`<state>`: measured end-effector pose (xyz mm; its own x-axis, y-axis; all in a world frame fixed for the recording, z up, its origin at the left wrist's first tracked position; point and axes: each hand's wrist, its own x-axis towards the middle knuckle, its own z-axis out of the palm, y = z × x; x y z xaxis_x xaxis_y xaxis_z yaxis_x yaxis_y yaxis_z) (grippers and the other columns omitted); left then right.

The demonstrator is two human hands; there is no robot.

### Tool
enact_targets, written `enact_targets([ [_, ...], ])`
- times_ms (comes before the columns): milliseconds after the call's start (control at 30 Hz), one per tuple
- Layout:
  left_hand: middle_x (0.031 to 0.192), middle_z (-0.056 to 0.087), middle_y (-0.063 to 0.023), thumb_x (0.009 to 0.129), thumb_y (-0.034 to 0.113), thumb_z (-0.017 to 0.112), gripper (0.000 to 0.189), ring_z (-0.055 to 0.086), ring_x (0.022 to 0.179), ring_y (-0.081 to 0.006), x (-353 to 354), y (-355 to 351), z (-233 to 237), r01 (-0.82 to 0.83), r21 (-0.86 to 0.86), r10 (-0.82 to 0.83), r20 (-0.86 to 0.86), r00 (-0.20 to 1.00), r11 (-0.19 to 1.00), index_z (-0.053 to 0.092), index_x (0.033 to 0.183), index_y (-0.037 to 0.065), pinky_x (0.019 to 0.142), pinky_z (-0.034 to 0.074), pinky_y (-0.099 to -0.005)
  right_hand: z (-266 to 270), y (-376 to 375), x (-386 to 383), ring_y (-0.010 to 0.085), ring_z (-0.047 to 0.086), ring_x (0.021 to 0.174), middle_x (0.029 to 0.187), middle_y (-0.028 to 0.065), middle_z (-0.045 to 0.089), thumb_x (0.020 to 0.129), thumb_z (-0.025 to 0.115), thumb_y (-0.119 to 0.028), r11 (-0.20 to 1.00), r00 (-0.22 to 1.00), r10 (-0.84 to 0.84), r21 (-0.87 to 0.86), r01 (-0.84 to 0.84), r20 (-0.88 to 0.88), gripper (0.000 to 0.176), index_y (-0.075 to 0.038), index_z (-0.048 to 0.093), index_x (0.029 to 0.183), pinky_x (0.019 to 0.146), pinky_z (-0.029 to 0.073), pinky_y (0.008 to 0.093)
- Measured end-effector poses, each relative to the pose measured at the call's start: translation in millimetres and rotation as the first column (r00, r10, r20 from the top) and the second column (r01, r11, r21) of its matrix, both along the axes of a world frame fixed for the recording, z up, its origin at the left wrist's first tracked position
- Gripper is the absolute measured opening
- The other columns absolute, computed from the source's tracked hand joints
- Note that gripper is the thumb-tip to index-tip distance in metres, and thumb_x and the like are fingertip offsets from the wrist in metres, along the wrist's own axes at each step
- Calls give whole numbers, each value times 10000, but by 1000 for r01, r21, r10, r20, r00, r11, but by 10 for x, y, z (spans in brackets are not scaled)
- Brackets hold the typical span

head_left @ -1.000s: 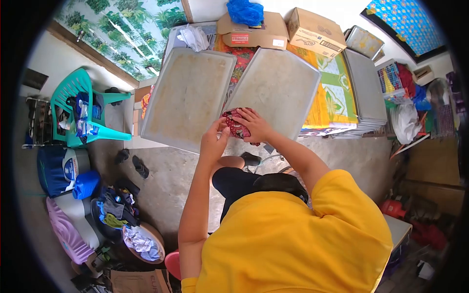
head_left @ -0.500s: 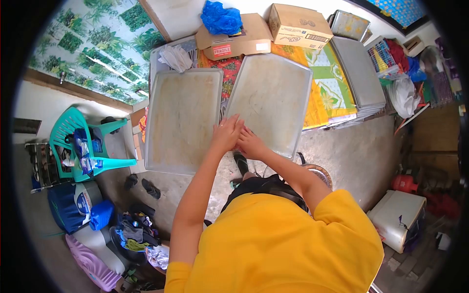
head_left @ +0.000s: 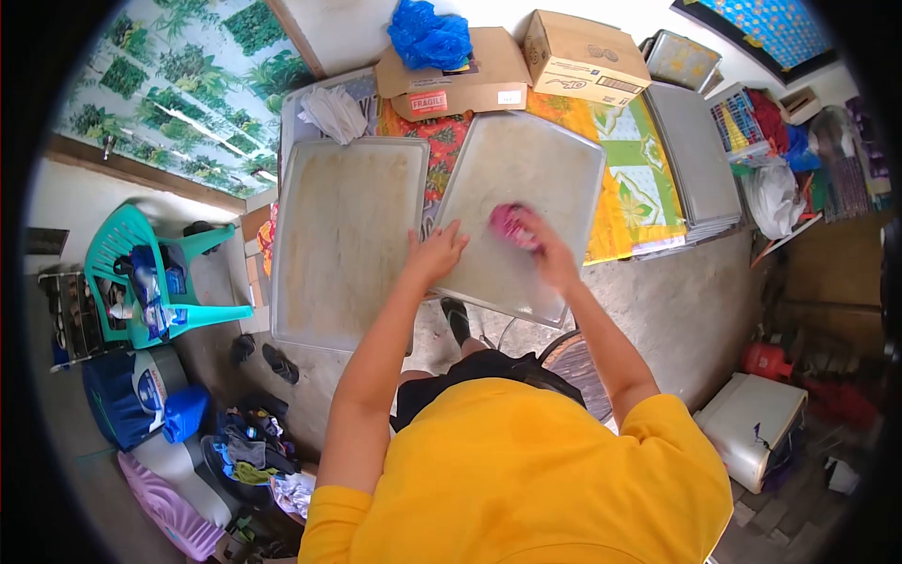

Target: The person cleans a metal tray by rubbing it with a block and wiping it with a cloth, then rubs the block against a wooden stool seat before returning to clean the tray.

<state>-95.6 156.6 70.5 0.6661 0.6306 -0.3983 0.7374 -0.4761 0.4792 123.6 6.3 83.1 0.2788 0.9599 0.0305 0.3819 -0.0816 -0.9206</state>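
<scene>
My right hand [head_left: 552, 254] holds a pink and white patterned cloth [head_left: 514, 226] over the right metal tray [head_left: 498, 169]; the hand is slightly blurred. With fingers spread, my left hand [head_left: 440, 254] rests at the left edge of that tray and holds nothing. Beside it lies the left metal tray [head_left: 352, 235], its surface marked with brownish stains. Both flat trays jut out over the front edge of the table, with a strip of red patterned cloth [head_left: 448, 146] showing between them.
Behind the trays are an open cardboard box [head_left: 479, 80] with a blue plastic bag [head_left: 427, 38], a closed box [head_left: 584, 61] and a white rag [head_left: 334, 115]. Stacked trays [head_left: 691, 155] lie at right. A green chair [head_left: 117, 244] stands left, a round stool [head_left: 583, 371] near my legs.
My right hand has moved away from my left hand to the right, and the pink cloth now shows in it. My left hand has stayed at the tray's edge.
</scene>
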Motion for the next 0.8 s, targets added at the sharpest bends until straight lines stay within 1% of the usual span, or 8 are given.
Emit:
enact_targets([
  [33, 1407, 505, -172, 988, 428, 375, 551, 443, 1337, -336, -21, -57, 54, -8, 46, 6, 43, 999, 999, 404, 1433, 103, 1102, 149, -698, -129, 57, 155, 320, 443, 1342, 1493, 159, 408, 726, 516, 183, 992, 992, -123, -8, 123, -24, 741, -178, 542, 1372, 1083, 384, 430],
  [67, 1412, 502, -167, 979, 390, 405, 531, 438, 1342, -334, -43, -155, 137, -15, 91, 7, 85, 996, 996, 415, 1426, 104, 1101, 163, -694, -332, 99, 162, 337, 415, 1360, 1505, 163, 391, 732, 538, 158, 990, 969, -125, -31, 135, 213, 743, -200, 530, 1384, 1098, 353, 459],
  [133, 1426, 488, -163, 952, 331, 465, 517, 423, 1351, -344, -93, -392, 153, 30, 191, -52, 113, 992, 981, 433, 1419, 112, 1104, 180, -683, -620, 144, 57, 372, 358, 1395, 1528, 171, 356, 746, 582, 108, 984, 763, -90, -63, 169, 640, 753, -244, 505, 1407, 1128, 289, 517],
  [167, 1434, 478, -165, 934, 309, 494, 524, 414, 1355, -357, -133, -531, 127, 84, 245, -110, 94, 989, 966, 439, 1419, 120, 1108, 182, -676, -697, 137, -120, 406, 288, 1425, 1537, 176, 342, 785, 614, 21, 992, 800, -23, -83, 91, 600, 721, -285, 477, 1424, 1151, 196, 567],
  [300, 1460, 450, -161, 901, 280, 551, 518, 390, 1368, -372, -405, -1204, 161, 180, 289, -230, 150, 962, 940, 477, 1390, 126, 1111, 190, -663, -612, 240, -814, 393, 312, 1411, 1503, 158, 401, 844, 625, -103, 996, 828, 87, -22, -90, 553, 587, -254, 502, 1398, 1159, 211, 526],
  [433, 1463, 446, -145, 894, 267, 576, 492, 376, 1373, -383, -773, -1787, 155, 155, 238, -202, 189, 961, 959, 508, 1357, 116, 1108, 197, -660, -643, 246, -847, 377, 324, 1406, 1495, 150, 413, 887, 595, -183, 995, 831, 78, 13, -102, 552, 526, -271, 498, 1397, 1157, 221, 520],
  [633, 1450, 460, -145, 889, 269, 593, 479, 388, 1356, -400, -1479, -2550, -32, -71, 73, 51, 240, 969, 995, 522, 1342, 131, 1069, 256, -672, -909, 324, -794, 335, 290, 1434, 1537, 118, 358, 882, 619, -236, 995, 790, 92, -21, -100, 606, 576, -337, 446, 1422, 1175, 198, 503],
  [800, 1377, 527, -123, 888, 278, 585, 471, 432, 1301, -349, -1757, -3096, -264, -28, 12, 25, 201, 979, 1000, 529, 1327, 116, 1045, 302, -620, -858, 329, -839, 351, 265, 1442, 1546, 111, 341, 861, 639, -223, 994, 785, 98, -95, -50, 612, 611, -328, 435, 1427, 1170, 201, 494],
])
